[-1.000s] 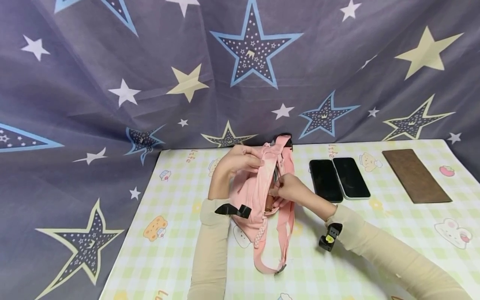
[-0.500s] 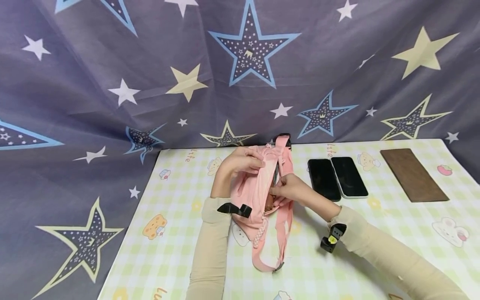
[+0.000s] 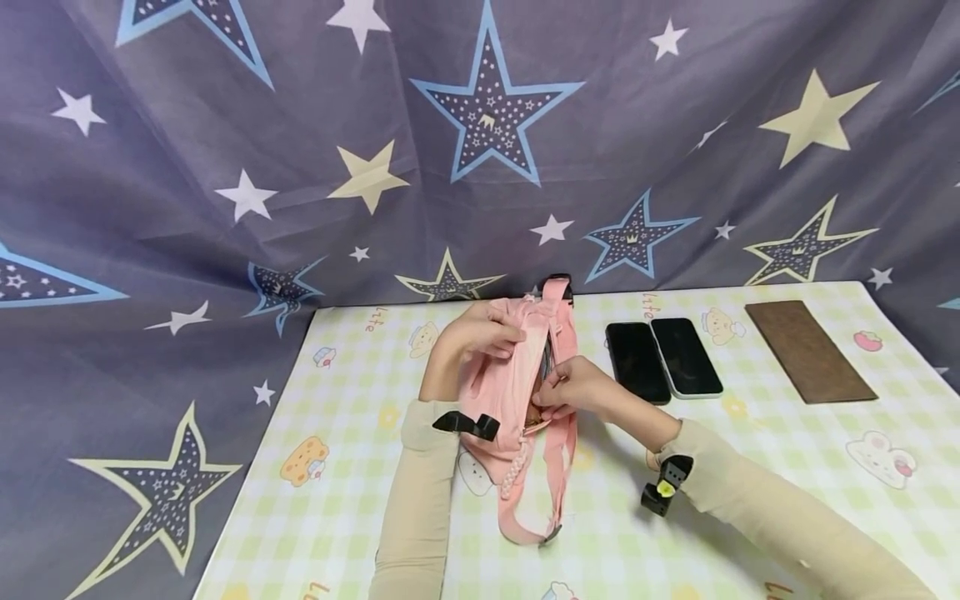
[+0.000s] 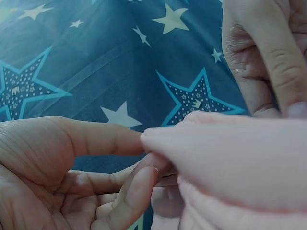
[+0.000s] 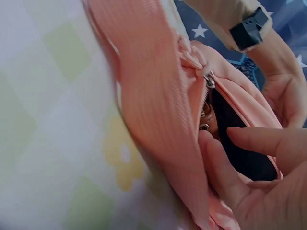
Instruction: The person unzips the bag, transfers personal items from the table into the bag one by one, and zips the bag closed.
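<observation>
A pink waist bag point(image 3: 498, 392) stands on the table with its zipped opening toward the right. My left hand point(image 3: 480, 333) pinches the bag's upper edge between thumb and fingers; the left wrist view shows the pink fabric point(image 4: 230, 163) at the fingertips. At the opening is my right hand point(image 3: 581, 387), thumb and forefinger apart, fingertips just inside. Between the zipper edges, in the right wrist view, a brown item point(image 5: 211, 117) with metal rings lies against the dark lining point(image 5: 244, 155); most of it is hidden. The zipper pull point(image 5: 209, 81) sits at the opening's end.
Two black-screened phones point(image 3: 637, 362) lie side by side right of the bag. Farther right is a flat brown rectangular wallet-like piece point(image 3: 810, 350). The bag's strap point(image 3: 517, 525) loops toward the front. A starry curtain point(image 3: 315, 125) hangs behind the checked tablecloth point(image 3: 337, 500).
The head view has shifted slightly. My right fingers have loosened and spread at the opening, and less of the brown item shows there. The left hand keeps its pinch on the bag.
</observation>
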The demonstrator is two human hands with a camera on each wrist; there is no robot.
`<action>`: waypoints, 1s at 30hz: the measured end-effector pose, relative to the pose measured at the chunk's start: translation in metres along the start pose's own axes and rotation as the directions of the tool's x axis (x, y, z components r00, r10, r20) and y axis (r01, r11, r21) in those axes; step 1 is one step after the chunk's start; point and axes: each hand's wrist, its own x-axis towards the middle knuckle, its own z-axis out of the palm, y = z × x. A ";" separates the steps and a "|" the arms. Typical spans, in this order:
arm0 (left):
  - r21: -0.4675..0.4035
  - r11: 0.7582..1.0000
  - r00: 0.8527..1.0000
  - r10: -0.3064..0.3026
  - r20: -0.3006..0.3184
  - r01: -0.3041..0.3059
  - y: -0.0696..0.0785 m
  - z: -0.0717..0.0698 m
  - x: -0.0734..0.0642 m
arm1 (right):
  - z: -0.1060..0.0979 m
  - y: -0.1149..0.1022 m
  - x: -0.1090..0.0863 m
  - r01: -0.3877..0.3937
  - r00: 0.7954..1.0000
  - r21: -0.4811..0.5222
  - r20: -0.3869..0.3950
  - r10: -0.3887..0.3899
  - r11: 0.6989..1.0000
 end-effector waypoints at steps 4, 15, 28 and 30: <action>-0.008 1.000 1.000 -0.005 0.006 0.005 0.000 0.002 -0.001 | 0.009 0.001 0.003 0.022 0.997 -0.023 -0.070 -0.023 0.999; -0.056 0.998 0.999 0.012 -0.043 -0.015 0.001 -0.008 -0.003 | 0.008 -0.002 0.007 0.044 0.991 -0.212 -0.118 -0.070 0.976; -0.198 0.979 0.992 0.023 -0.120 -0.046 0.004 -0.009 -0.001 | -0.008 -0.014 0.008 0.002 1.000 -0.015 0.001 -0.002 1.000; -0.219 0.974 0.991 0.032 -0.127 -0.059 0.005 -0.007 -0.001 | -0.011 -0.016 0.007 0.007 1.000 -0.018 0.013 -0.007 1.000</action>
